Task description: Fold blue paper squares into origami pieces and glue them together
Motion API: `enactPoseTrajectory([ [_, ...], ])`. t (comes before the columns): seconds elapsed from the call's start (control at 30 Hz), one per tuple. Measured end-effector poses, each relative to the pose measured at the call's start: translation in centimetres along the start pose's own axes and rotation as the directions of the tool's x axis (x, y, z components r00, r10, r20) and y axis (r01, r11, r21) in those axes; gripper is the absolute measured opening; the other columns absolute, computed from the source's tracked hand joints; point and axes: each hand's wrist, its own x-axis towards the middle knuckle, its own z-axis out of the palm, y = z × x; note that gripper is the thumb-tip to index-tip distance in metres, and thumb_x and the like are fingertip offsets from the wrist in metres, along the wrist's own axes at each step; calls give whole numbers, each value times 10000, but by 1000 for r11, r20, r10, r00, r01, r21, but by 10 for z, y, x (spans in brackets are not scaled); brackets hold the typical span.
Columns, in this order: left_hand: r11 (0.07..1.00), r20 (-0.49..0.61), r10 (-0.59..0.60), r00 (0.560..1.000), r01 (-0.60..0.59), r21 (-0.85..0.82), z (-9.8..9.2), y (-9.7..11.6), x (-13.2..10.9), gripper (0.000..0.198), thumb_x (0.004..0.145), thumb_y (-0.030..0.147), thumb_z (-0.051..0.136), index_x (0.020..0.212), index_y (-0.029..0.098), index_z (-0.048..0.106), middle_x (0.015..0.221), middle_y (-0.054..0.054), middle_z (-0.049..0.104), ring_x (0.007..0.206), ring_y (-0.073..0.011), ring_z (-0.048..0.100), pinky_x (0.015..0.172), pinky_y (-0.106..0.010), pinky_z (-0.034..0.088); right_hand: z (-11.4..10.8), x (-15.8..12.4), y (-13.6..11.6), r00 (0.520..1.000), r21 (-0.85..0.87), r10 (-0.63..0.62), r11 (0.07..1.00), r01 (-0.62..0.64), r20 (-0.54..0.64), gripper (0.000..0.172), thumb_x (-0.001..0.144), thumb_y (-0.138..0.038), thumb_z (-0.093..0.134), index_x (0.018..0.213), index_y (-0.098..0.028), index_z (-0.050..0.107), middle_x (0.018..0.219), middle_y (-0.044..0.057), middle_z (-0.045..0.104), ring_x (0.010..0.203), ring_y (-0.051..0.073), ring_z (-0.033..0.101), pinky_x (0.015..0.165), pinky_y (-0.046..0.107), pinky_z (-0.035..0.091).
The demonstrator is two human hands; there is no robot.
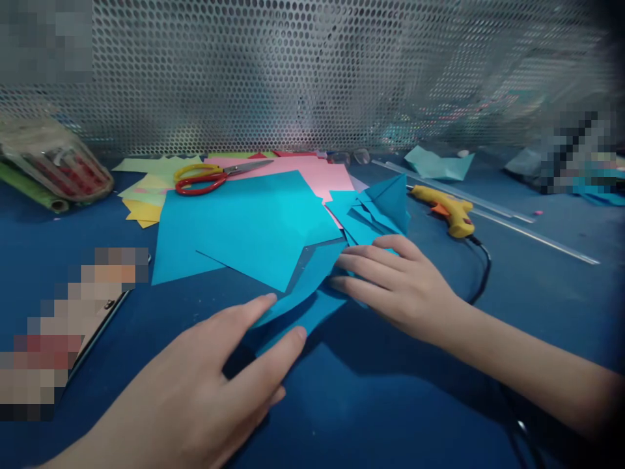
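Observation:
My left hand (205,391) rests on the blue table with index finger and thumb stretched out, their tips holding down the near end of a folded blue paper piece (305,296). My right hand (395,283) lies flat with its fingers pressed on the far end of the same piece. Just behind that hand lies a small pile of folded blue paper shapes (378,208). Large blue paper sheets (244,228) lie beyond the folded piece.
Red-and-yellow scissors (215,177) lie on pink (322,172) and yellow paper (141,195) at the back. A yellow glue gun (452,212) with a black cord lies to the right, beside a long clear ruler (512,221). A perforated metal screen (312,71) closes off the back.

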Motion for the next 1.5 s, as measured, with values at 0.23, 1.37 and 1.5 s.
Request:
enactPoseTrajectory([
  [0.23, 999, 11, 22, 1000, -23, 49, 3, -6, -5, 449, 1059, 432, 314, 1399, 207, 504, 1383, -62, 611, 1263, -234, 592, 1010, -363, 547, -13, 13, -26, 994, 262, 59, 961, -83, 97, 251, 963, -217, 478, 1111, -189, 678, 1107, 86, 743, 1034, 233, 669, 930, 403, 431],
  [1.37, 981, 89, 194, 977, -196, 9, 2, -10, 11, 451, 963, 69, 288, 1116, 126, 708, 1121, -138, 746, 866, -235, 746, 711, -347, 645, -1, 20, -58, 723, 556, 439, 462, -691, 534, 178, 910, -178, 577, 741, -187, 633, 857, 73, 610, 855, 217, 580, 750, 361, 505],
  [1.5, 988, 91, 142, 986, -147, 47, 4, -6, 5, 466, 873, 17, 321, 1010, 161, 743, 1013, -119, 764, 778, -269, 738, 616, -395, 646, -3, 22, -59, 712, 551, 429, 452, -702, 556, 228, 913, -169, 579, 690, -190, 622, 817, 62, 612, 838, 215, 569, 765, 377, 490],
])
